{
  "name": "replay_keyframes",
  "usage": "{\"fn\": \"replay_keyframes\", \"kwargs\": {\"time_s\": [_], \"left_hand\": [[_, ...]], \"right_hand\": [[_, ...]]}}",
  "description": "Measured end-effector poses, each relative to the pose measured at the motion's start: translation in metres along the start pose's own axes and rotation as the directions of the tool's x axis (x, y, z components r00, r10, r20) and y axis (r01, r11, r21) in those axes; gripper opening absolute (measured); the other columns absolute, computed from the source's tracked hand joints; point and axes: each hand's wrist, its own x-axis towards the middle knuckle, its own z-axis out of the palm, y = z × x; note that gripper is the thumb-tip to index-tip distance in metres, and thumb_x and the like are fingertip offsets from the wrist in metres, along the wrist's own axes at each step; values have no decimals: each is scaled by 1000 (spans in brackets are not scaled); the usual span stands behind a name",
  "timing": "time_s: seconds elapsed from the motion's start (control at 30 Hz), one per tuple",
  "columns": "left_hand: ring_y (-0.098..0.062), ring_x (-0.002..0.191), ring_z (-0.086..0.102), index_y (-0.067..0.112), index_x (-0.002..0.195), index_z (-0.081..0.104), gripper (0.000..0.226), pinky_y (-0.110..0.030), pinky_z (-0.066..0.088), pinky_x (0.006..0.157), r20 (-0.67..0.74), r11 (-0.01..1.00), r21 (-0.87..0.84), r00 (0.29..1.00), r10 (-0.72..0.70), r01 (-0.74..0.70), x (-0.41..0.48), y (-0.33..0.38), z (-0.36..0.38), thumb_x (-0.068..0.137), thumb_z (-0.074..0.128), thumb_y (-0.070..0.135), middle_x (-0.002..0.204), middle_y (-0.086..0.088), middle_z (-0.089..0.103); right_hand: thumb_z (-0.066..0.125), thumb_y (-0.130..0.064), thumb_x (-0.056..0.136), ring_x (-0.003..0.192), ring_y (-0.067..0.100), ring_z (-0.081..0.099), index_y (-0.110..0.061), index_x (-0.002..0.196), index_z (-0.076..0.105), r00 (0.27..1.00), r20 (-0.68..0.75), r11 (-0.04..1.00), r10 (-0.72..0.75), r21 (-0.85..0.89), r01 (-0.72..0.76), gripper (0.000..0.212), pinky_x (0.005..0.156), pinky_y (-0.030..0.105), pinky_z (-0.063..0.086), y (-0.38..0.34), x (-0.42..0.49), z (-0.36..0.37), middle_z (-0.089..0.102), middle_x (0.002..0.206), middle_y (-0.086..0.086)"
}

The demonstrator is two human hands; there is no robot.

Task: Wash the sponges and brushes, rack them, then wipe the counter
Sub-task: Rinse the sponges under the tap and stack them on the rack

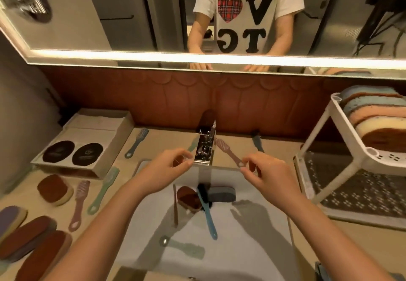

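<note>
My right hand (pixel 265 172) pinches the handle end of a pink brush (pixel 226 148) that lies on the counter beside the chrome tap (pixel 204 148). On the tap's left side, my left hand (pixel 169 167) hovers with loosely curled fingers and nothing visible in them. In the basin (pixel 252 247) lie a brown sponge (pixel 187 197), a grey-blue sponge (pixel 223 194), a blue brush with black bristles (pixel 207 212), a thin brownish brush (pixel 175 206) and a pale green brush (pixel 186 251). Several sponges (pixel 373 122) stand in the top tier of the white rack (pixel 351 162).
Left of the basin lie a brown sponge (pixel 55 189), a pink brush (pixel 79 203), a green brush (pixel 103 190), a blue-grey brush (pixel 136 143) and several long sponges (pixel 28 239). An open box (pixel 87 135) stands at back left. A blue brush (pixel 257 142) lies behind the tap.
</note>
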Motion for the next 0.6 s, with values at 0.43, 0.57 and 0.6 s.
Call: {"fn": "replay_keyframes", "kwargs": {"time_s": [0.43,0.57,0.6], "left_hand": [[-24,99,58,12,103,61,16,-26,42,82,152,917,-104,917,-368,385,5,-165,72,91,55,21,109,-9,62],[-21,102,55,9,106,62,18,-24,39,84,119,875,-203,898,-424,440,6,-188,92,92,55,17,110,-8,61],[-22,102,56,13,98,63,12,-25,41,86,109,858,-253,894,-434,447,6,-190,95,91,54,15,107,-8,61]], "right_hand": [[56,-20,88,94,23,56,-12,103,58,880,425,977,214,-99,-190,17,72,31,44,20,-4,152,57,109,6],[50,-9,88,105,29,56,-7,120,51,823,497,961,275,-145,-233,32,82,34,45,31,-7,191,54,123,14],[50,-8,88,107,29,56,-7,121,51,819,498,959,285,-143,-246,33,84,34,45,34,-7,197,54,124,15]]}}
